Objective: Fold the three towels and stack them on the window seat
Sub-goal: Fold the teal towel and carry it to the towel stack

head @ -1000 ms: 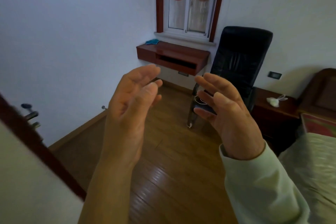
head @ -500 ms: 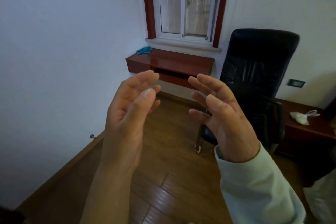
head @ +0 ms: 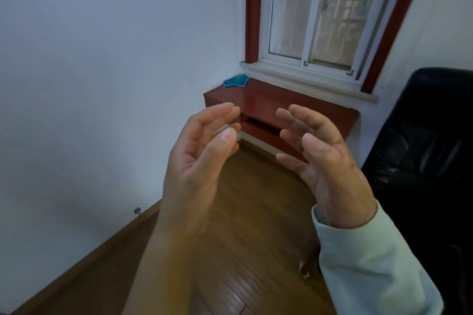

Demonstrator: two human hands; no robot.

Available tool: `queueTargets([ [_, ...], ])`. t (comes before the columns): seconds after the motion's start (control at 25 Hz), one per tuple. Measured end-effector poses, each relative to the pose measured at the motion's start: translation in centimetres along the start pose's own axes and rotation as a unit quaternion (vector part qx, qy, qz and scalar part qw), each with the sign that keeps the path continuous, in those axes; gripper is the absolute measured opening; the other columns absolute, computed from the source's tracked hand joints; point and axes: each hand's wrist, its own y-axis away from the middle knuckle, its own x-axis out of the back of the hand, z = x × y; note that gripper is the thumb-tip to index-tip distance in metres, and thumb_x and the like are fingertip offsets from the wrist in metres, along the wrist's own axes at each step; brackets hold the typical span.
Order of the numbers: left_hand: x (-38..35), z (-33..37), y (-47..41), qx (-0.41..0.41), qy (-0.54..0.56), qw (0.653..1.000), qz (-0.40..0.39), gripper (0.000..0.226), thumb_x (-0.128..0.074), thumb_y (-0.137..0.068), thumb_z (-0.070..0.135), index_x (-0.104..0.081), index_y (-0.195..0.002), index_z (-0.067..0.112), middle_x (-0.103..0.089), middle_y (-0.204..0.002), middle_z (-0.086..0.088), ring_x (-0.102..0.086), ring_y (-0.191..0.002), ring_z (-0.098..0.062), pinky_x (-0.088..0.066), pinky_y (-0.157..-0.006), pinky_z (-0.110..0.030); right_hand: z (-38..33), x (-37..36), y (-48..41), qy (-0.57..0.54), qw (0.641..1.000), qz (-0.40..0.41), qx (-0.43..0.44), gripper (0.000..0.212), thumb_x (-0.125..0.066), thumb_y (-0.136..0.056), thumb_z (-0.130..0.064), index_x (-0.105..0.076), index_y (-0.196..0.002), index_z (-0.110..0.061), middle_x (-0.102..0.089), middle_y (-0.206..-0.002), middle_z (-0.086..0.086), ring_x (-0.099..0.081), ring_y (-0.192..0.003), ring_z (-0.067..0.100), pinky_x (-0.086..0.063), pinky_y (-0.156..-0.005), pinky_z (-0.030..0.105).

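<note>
Red wood window seat (head: pixel 263 98) looks nearer now, so we're walking to it. Our left hand (head: pixel 197 166) & right hand (head: pixel 327 169) stay up, apart, fingers loose, holding nothing. One blue towel (head: pixel 236 81) lies on seat's left end; other 2 unseen.

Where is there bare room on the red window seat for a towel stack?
The window seat top is bare from the blue cloth, which takes its left rear corner, rightward below the sill to its end near the black chair. The left hand and right hand hide some of its front.
</note>
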Motion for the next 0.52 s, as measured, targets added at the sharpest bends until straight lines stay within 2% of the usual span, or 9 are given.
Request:
queueTargets([
  [0.36,3.3,-14.1,-24.8,0.011,0.025,0.999,0.026,0.029,-0.057,-0.093,0.024,-0.064,-0.121,0.026,-0.072,-0.124,0.008,-0.067,-0.12,-0.014,-0.058,-0.086,-0.023,12.0,2.1,-26.0,0.022,1.0,0.006,0.004,0.045,-0.058,-0.071,-0.045,-0.061,-0.116,-0.046,-0.06,-0.132,-0.017,-0.052,-0.127,0.012,-0.048,-0.101,0.046],
  [0.52,4.3,-18.5,-36.7,0.022,0.022,0.999,0.034,0.027,-0.064,-0.094,0.027,-0.065,-0.121,0.025,-0.073,-0.121,0.007,-0.068,-0.118,-0.013,-0.058,-0.091,-0.027,15.7,2.7,-37.7,0.011,1.0,0.014,-0.001,0.046,-0.058,-0.071,-0.044,-0.061,-0.118,-0.042,-0.06,-0.133,-0.013,-0.054,-0.126,0.013,-0.049,-0.099,0.044],
])
